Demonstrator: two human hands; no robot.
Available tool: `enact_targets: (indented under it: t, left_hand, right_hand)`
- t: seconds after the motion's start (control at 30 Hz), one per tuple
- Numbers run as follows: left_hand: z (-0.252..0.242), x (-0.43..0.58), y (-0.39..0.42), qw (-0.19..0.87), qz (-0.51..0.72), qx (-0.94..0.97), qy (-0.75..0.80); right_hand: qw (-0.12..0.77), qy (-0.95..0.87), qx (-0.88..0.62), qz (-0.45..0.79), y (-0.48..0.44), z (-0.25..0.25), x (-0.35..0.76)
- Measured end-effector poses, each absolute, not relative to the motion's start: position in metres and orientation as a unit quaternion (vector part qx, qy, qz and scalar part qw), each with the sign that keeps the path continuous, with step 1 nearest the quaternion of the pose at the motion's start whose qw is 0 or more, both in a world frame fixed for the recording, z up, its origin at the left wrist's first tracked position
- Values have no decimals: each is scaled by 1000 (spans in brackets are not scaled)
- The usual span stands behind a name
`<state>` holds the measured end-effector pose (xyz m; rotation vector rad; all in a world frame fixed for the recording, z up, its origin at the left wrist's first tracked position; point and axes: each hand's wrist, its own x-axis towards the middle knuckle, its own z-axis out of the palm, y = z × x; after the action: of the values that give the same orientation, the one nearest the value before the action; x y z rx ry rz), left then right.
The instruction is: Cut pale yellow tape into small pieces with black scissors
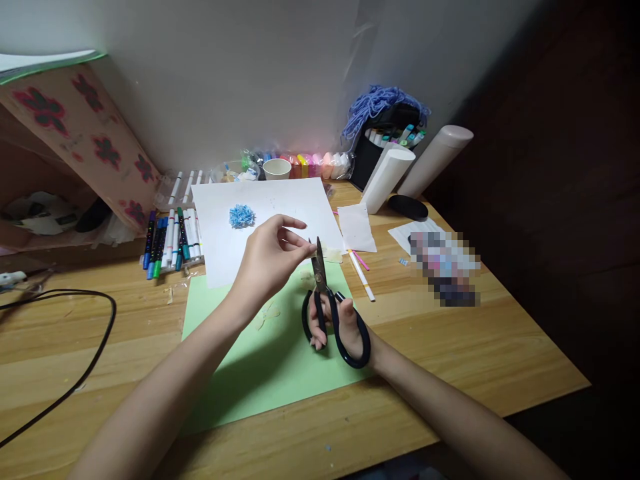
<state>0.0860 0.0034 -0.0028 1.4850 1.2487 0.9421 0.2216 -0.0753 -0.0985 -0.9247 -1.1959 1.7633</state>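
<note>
My right hand [334,327] grips black-handled scissors [325,307], fingers through the loops, blades pointing up and nearly closed. My left hand [270,257] pinches a small pale piece [306,248] right at the blade tips; what it is I cannot make out. Both hands hover over a light green sheet [250,360] lying on the wooden desk [450,347]. Pale cut scraps [267,315] lie on the green sheet. Behind it lies a white sheet [280,200] with a small blue crumpled cluster [242,216] on it.
Markers [173,241] lie in a row at the left. A black cable [90,360] loops across the left. Along the wall stand a paper cup [277,168], coloured clay packs [313,164], a black marker holder [385,143], two white cylinders [387,179] and small paper pieces [356,228].
</note>
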Motion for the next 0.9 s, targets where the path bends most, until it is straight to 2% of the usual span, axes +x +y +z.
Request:
enact_targets:
  t: [0.43, 0.9]
  left_hand:
    - [3, 82, 5, 452, 388, 610, 523]
    - [-3, 89, 2, 470, 393, 609, 503]
  right_hand:
    - [357, -542, -352, 674, -76, -87, 225]
    - [379, -496, -368, 689, -73, -93, 224]
